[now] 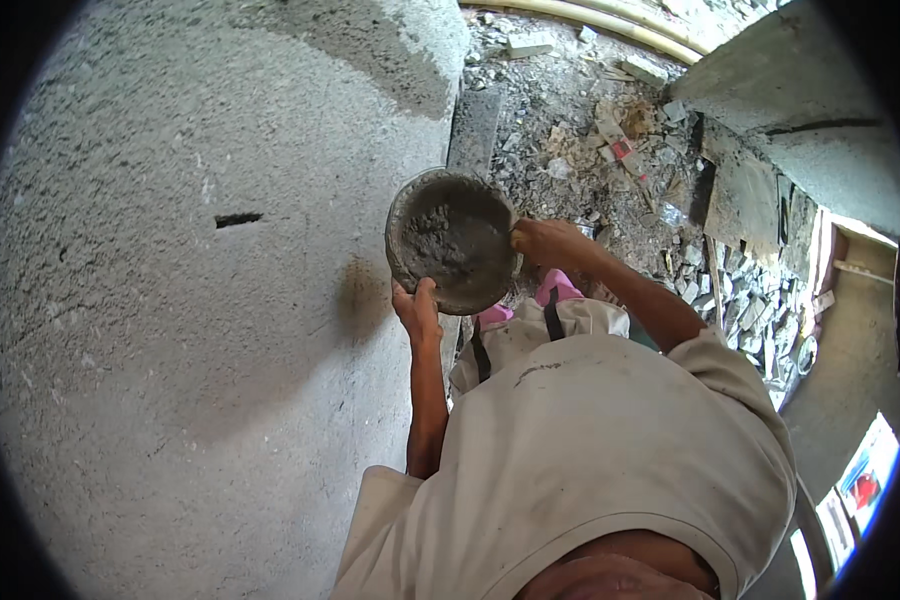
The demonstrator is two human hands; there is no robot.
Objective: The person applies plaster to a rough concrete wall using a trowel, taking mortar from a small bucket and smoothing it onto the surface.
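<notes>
A round, mortar-caked bowl point(398, 205) is held up in front of me, beside the rough grey wall. Wet grey mortar point(460, 240) lies inside it, heaped toward the left and far part. My left hand point(420, 308) grips the near left edge, thumb over the rim and the other fingers mostly hidden beneath. At the right edge, my right hand point(550, 243) is closed on the rim; its fingertips are partly hidden, and I cannot make out any tool in it.
A rough plastered wall point(220, 330) with a small dark slot point(238, 220) fills the left side. Rubble and litter point(590, 150) cover the ground ahead. Broken pieces point(755, 310) are piled at right, below a concrete block point(790, 90). Pale poles point(620, 25) lie at the far edge.
</notes>
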